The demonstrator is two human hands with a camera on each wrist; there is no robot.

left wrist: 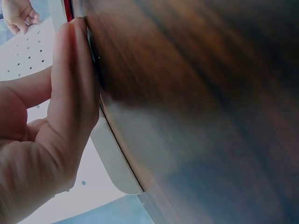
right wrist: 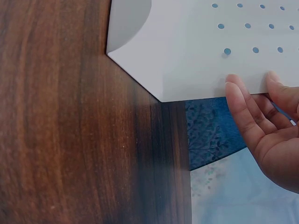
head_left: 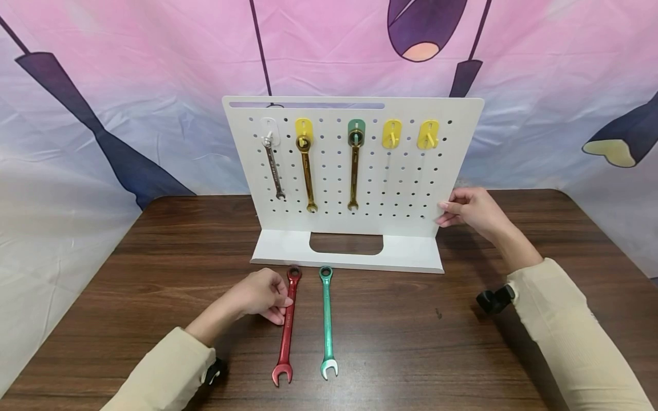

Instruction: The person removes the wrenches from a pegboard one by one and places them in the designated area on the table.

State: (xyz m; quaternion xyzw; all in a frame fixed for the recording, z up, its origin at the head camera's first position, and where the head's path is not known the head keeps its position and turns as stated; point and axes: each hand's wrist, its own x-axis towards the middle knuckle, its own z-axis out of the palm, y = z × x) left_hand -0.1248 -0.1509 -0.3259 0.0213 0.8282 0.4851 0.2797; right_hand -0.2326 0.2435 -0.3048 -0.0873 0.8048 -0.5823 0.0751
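My left hand (head_left: 263,297) is at the middle of a red combination wrench (head_left: 288,328), pinching its shaft with thumb and fingers over the table. In the left wrist view, only a sliver of that red wrench (left wrist: 69,10) shows beyond the fingertips. Just right of it lies a green combination wrench (head_left: 327,319), open end toward me. My right hand (head_left: 475,212) holds the right edge of a white pegboard stand (head_left: 396,182). Up close in the right wrist view, the fingertips of that hand (right wrist: 275,135) meet the board's edge (right wrist: 196,88).
A small silver wrench (head_left: 274,171) and two gold wrenches (head_left: 308,177) hang on the board's hooks. Two yellow hooks (head_left: 392,135) at the right hold nothing. The stand sits on a dark wooden table (head_left: 411,342), before a patterned cloth (head_left: 180,85).
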